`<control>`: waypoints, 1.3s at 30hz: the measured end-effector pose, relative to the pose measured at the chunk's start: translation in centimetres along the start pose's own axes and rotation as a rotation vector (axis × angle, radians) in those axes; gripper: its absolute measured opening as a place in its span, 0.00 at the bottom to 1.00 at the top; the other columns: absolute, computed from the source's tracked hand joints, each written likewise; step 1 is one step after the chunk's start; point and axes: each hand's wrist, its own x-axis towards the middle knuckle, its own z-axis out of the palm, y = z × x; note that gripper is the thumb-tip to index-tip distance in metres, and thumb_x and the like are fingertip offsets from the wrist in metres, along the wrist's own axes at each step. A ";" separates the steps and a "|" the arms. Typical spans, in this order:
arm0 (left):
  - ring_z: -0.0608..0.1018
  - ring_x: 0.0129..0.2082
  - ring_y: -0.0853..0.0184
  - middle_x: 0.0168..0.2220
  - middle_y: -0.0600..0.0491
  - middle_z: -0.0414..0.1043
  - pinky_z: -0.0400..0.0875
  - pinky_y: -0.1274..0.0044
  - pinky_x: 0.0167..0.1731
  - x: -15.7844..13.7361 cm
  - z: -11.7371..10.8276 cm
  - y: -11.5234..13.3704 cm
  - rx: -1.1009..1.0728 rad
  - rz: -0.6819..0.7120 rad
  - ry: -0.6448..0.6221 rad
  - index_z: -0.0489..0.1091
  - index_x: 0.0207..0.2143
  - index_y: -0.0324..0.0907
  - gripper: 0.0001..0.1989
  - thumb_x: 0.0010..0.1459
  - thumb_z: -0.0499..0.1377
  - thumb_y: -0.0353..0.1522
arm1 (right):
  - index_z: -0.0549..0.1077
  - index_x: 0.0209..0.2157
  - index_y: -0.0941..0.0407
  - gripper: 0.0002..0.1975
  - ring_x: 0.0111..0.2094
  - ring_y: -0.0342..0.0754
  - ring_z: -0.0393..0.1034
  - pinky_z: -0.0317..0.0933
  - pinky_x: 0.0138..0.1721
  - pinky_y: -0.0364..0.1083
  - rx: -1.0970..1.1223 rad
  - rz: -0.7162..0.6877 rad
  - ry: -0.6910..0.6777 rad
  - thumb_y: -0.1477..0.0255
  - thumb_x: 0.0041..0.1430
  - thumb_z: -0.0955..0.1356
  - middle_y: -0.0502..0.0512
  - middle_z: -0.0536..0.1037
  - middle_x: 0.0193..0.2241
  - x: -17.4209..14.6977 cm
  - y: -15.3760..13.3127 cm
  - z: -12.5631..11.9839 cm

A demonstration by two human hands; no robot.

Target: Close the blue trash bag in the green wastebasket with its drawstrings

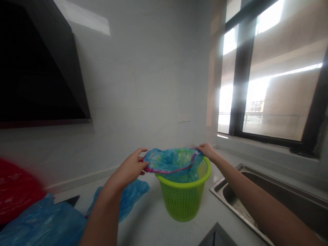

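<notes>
A translucent blue plastic bag (167, 159) with a pink drawstring edge hangs partly inside a lime-green mesh basket (181, 201). My left hand (134, 164) pinches the bag's edge on the left, just outside the basket rim. At the far right side, my right hand (206, 150) grips the same edge above the rim. Between both hands the bag's mouth is spread wide, and its lower part drops into the basket. The basket stands upright on the white counter (151, 222).
More blue plastic bags (133, 196) lie on the counter to the left, with a red bag (17, 189) beyond. A steel sink (241, 205) is set in at the right. A dark range hood (46, 61) juts out upper left; a wall socket (183, 118) and window (276, 85) are behind.
</notes>
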 end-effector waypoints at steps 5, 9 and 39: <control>0.73 0.25 0.65 0.29 0.52 0.72 0.63 0.77 0.23 0.2 -0.1 0.7 -0.092 0.073 0.096 0.64 0.56 0.36 0.35 0.41 0.57 0.30 | 0.74 0.24 0.57 0.05 0.31 0.48 0.66 0.58 0.34 0.44 0.038 -0.162 0.292 0.70 0.48 0.67 0.51 0.74 0.24 -0.8 -1.1 -0.6; 0.75 0.28 0.63 0.30 0.51 0.73 0.64 0.76 0.25 1.1 -0.4 0.0 -0.022 0.026 0.220 0.67 0.54 0.37 0.29 0.46 0.58 0.30 | 0.72 0.23 0.57 0.08 0.26 0.45 0.62 0.55 0.29 0.44 0.128 -0.189 0.313 0.66 0.48 0.66 0.48 0.70 0.22 -2.8 -1.9 -1.1; 0.77 0.27 0.75 0.31 0.52 0.72 0.75 0.86 0.31 2.9 -0.5 0.0 -0.983 -0.198 0.319 0.69 0.34 0.37 0.16 0.49 0.52 0.13 | 0.71 0.32 0.57 0.27 0.27 0.37 0.72 0.72 0.33 0.32 1.213 0.159 0.022 0.95 0.34 0.56 0.47 0.74 0.28 -6.5 -4.1 -4.7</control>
